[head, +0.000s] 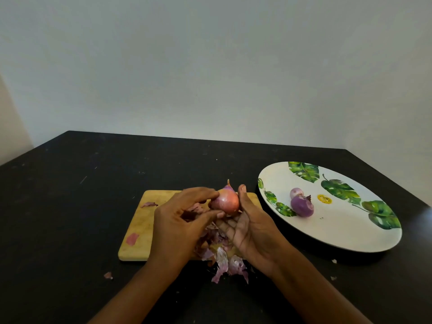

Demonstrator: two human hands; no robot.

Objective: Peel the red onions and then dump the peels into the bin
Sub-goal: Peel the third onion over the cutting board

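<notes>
Dark surface (70,206), wooden cutting board (145,220) at centre with a few loose skin scraps on its left part. Left hand (184,220): fingertips and thumb pinch the left side of the red onion (225,202), which is held above the board with its skin on. Right hand (252,232) cradles it, fingers underneath and thumb up against its right side. Peel pile (222,258) below the hands, spilling off the board's near edge. Right: leaf-print plate (339,230) with two peeled onions (302,206) touching.

Open table (70,195) left of cutting board (145,220); plate (339,235) blocks right; peel pile (224,258) at board's near edge.
</notes>
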